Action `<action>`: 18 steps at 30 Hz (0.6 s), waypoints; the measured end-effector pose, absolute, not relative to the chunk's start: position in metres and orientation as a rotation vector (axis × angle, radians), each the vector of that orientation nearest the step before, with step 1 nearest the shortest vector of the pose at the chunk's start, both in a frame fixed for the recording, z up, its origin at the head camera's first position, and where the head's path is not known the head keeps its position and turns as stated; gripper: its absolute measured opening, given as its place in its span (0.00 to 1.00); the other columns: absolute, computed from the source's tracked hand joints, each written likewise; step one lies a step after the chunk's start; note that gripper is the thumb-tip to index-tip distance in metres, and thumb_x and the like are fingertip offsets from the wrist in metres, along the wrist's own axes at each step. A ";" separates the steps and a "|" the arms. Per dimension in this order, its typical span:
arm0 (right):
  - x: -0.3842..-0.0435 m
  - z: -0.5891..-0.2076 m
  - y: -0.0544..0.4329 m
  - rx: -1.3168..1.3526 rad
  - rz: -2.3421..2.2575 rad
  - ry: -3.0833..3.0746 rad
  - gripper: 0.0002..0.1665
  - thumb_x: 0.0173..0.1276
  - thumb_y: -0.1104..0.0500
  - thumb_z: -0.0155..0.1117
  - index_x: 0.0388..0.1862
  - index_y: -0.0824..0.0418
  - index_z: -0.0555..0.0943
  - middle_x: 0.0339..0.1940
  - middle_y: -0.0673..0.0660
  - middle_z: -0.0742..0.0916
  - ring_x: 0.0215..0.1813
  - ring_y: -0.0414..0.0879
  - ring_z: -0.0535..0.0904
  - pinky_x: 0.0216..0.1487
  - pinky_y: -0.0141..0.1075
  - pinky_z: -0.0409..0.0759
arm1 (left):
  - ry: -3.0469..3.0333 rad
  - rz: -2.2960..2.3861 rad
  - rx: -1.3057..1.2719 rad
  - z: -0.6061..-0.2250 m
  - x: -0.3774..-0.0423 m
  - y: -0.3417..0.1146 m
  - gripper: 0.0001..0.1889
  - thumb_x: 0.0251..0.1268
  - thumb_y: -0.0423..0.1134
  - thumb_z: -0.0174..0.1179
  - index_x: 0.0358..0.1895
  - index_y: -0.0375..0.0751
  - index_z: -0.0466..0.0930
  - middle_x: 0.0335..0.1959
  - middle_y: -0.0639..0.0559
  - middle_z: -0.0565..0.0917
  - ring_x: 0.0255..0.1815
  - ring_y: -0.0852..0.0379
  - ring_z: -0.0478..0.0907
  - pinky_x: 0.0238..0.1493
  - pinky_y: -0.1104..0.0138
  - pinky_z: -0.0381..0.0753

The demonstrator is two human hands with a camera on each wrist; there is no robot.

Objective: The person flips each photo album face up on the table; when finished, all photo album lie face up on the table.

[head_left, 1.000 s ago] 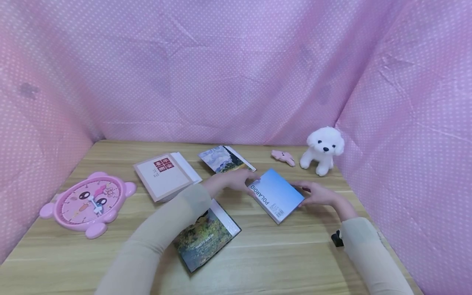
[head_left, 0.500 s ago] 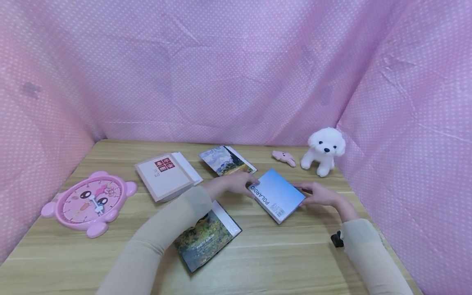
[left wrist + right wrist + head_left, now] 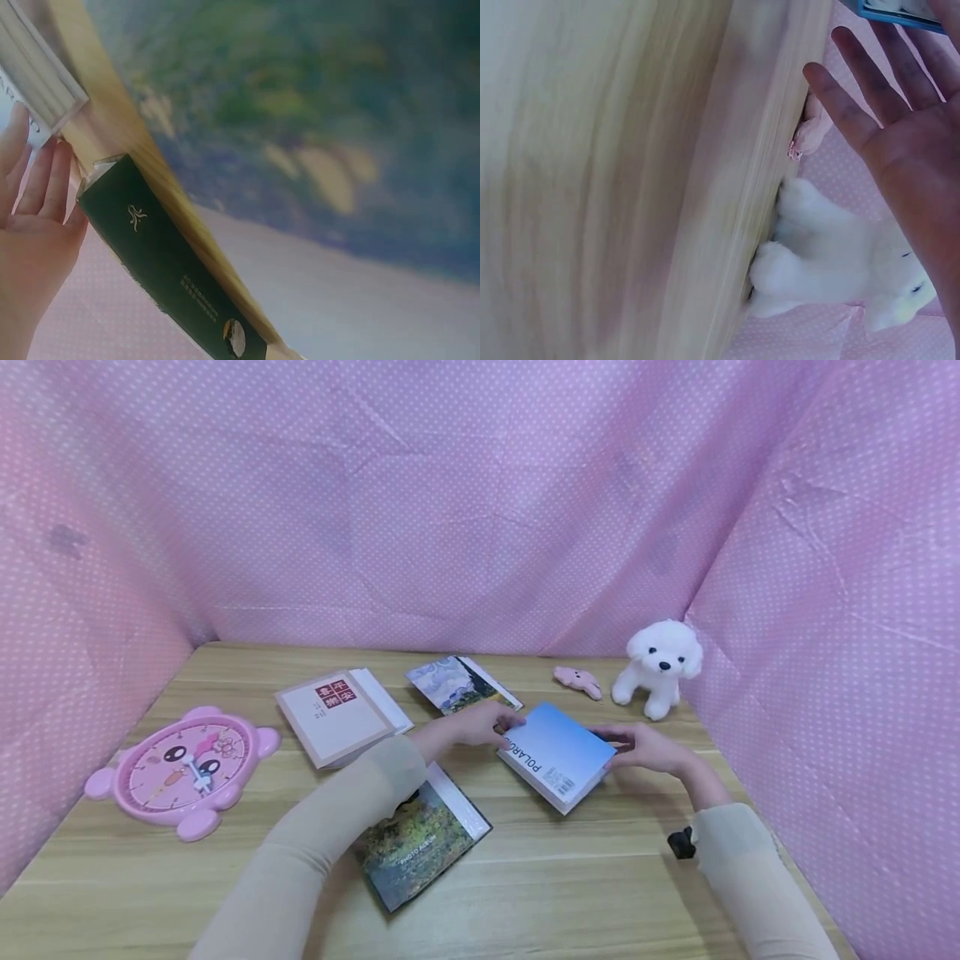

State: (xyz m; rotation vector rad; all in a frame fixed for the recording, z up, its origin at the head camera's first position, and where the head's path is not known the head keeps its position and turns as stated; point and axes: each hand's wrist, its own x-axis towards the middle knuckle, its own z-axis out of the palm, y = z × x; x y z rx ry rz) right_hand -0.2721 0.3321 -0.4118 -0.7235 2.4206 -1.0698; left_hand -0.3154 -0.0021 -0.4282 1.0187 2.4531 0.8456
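A blue-and-white photo album (image 3: pixel 564 752) marked POLAROID is held between the two hands, its front edge tilted up toward the camera. My left hand (image 3: pixel 478 724) pinches its left corner, thumb and fingers at the edge. On the opposite side, my right hand (image 3: pixel 647 749) holds the right edge. In the left wrist view, the album's page edges (image 3: pixel 41 67) show beside the thumb, with the fingers stretched beneath. A blue album corner (image 3: pixel 901 13) appears at the top of the right wrist view, above the spread fingers.
A dark photo album (image 3: pixel 423 843) lies near the left forearm, partly covered by it. Behind are a cream album (image 3: pixel 337 718) and a landscape-painting album (image 3: pixel 457 683). A pink clock (image 3: pixel 183 772) lies left; a white plush dog (image 3: pixel 657 667) and small pink toy (image 3: pixel 577 681) stand back right.
The blue album has shifted slightly left and tilted, now showing more of its front edge. Both hands have moved a little with it; the other things stay put.
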 end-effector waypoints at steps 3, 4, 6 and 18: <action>-0.271 -0.410 0.330 -0.740 -1.124 2.411 0.41 0.58 0.56 0.71 0.68 0.63 0.67 0.68 0.63 0.72 0.66 0.58 0.69 0.59 0.29 0.72 | 2.498 0.869 1.011 -0.428 -0.316 -0.003 0.30 0.58 0.37 0.65 0.66 0.46 0.69 0.49 0.52 0.80 0.50 0.57 0.76 0.50 0.68 0.77; -0.271 -0.409 0.330 -0.741 -1.144 2.405 0.41 0.57 0.57 0.71 0.68 0.64 0.67 0.67 0.63 0.72 0.66 0.58 0.69 0.59 0.28 0.72 | 2.514 0.876 1.014 -0.428 -0.316 -0.003 0.31 0.58 0.37 0.66 0.67 0.46 0.68 0.47 0.52 0.80 0.48 0.58 0.77 0.49 0.69 0.77; -0.270 -0.409 0.329 -0.744 -1.188 2.377 0.41 0.57 0.58 0.71 0.69 0.64 0.66 0.68 0.64 0.71 0.66 0.61 0.68 0.59 0.28 0.72 | 2.531 0.915 1.020 -0.428 -0.316 -0.004 0.33 0.57 0.36 0.67 0.68 0.44 0.66 0.45 0.53 0.81 0.45 0.60 0.77 0.46 0.70 0.77; -0.268 -0.401 0.317 -0.788 -1.356 2.274 0.42 0.56 0.64 0.71 0.69 0.67 0.64 0.69 0.69 0.67 0.59 0.42 0.77 0.51 0.37 0.81 | 2.562 1.027 0.964 -0.421 -0.312 -0.011 0.37 0.54 0.39 0.69 0.69 0.46 0.65 0.38 0.58 0.79 0.34 0.62 0.75 0.38 0.70 0.76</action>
